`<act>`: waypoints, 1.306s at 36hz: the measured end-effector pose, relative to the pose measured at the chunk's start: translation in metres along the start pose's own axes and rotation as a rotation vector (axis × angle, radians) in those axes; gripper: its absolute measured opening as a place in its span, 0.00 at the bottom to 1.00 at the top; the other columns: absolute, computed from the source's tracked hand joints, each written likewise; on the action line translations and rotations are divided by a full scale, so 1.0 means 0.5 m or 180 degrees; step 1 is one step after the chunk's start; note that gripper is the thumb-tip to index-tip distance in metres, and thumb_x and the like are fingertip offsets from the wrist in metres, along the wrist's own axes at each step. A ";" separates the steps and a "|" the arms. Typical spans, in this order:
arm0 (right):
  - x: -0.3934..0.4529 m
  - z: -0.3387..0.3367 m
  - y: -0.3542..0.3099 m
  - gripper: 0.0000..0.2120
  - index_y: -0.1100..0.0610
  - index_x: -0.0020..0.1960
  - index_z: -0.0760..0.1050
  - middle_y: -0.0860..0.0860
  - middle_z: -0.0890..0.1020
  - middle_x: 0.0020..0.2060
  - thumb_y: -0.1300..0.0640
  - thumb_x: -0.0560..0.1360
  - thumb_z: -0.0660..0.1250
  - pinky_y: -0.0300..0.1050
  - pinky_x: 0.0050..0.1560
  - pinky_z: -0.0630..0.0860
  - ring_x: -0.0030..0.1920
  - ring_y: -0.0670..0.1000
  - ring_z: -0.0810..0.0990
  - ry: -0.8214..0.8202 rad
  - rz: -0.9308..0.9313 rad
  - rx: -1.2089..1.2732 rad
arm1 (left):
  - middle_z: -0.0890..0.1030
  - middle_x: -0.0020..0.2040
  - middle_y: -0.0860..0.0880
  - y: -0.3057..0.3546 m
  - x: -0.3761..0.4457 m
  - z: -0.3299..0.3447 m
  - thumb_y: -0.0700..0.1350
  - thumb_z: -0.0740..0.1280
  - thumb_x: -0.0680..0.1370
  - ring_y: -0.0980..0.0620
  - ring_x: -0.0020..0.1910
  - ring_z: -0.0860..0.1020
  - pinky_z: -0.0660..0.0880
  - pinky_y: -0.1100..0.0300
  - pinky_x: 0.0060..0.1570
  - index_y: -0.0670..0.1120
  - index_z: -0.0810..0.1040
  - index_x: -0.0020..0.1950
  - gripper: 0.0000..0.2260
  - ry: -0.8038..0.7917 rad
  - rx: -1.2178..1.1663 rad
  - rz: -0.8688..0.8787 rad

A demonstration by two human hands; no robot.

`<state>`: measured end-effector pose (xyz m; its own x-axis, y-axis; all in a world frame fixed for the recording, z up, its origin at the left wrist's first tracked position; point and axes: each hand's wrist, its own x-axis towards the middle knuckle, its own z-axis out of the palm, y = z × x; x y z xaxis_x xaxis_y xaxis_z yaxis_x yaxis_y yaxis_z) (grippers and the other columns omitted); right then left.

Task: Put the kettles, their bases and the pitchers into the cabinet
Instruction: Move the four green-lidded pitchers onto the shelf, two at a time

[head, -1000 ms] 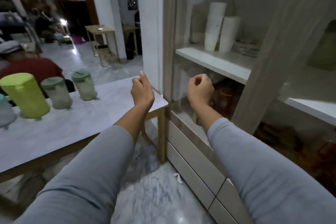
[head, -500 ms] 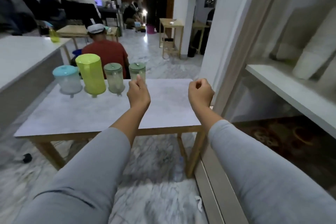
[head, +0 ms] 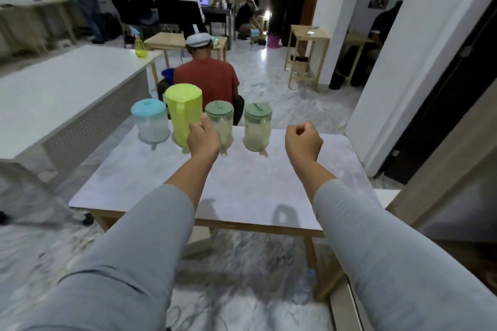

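Several pitchers stand in a row along the far edge of a white-topped table: a clear one with a blue lid, a tall lime-green one, and two clear ones with green lids. My left hand is a closed fist held in front of the lime pitcher and the first green-lidded one, holding nothing. My right hand is also a fist, empty, over the table to the right of the pitchers. The cabinet's edge shows at the right; its inside is out of view.
A person in a red shirt sits on the floor just behind the table. A long white table with a yellow spray bottle stands to the left. A white pillar rises at right. Several people and small wooden tables fill the background.
The view has swung left, away from the cabinet shelves and onto the table with the pitchers. Both hands stayed raised as fists and now sit nearer the pitchers.
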<state>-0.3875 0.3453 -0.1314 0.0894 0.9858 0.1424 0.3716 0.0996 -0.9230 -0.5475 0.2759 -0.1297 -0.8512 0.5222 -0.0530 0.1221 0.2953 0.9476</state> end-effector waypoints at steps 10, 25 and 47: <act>0.126 0.120 0.022 0.05 0.56 0.46 0.70 0.53 0.78 0.44 0.55 0.73 0.62 0.48 0.47 0.77 0.47 0.56 0.78 -0.0080 0.0455 -0.0098 | 0.75 0.63 0.36 -0.027 0.175 0.079 0.52 0.54 0.81 0.37 0.62 0.73 0.70 0.50 0.58 0.36 0.68 0.66 0.22 -0.0497 0.0650 -0.0107; 0.338 0.266 0.098 0.32 0.58 0.71 0.61 0.58 0.71 0.66 0.51 0.72 0.69 0.44 0.51 0.69 0.63 0.57 0.73 -0.1244 0.0925 -0.0611 | 0.73 0.67 0.37 -0.071 0.361 0.256 0.54 0.59 0.80 0.38 0.66 0.72 0.70 0.52 0.60 0.34 0.67 0.69 0.27 -0.0555 0.1026 -0.0620; 0.402 0.356 0.157 0.17 0.64 0.63 0.69 0.62 0.76 0.61 0.55 0.79 0.60 0.42 0.47 0.67 0.60 0.61 0.76 -0.1671 0.0775 -0.1170 | 0.72 0.66 0.34 -0.113 0.431 0.356 0.47 0.59 0.81 0.36 0.64 0.72 0.71 0.47 0.63 0.32 0.62 0.70 0.23 -0.0584 0.1138 -0.0829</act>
<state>-0.5049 0.5753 -0.2389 -0.2151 0.9186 -0.3315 0.6954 -0.0942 -0.7124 -0.6471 0.5140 -0.2507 -0.7766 0.5174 -0.3594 0.1121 0.6750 0.7293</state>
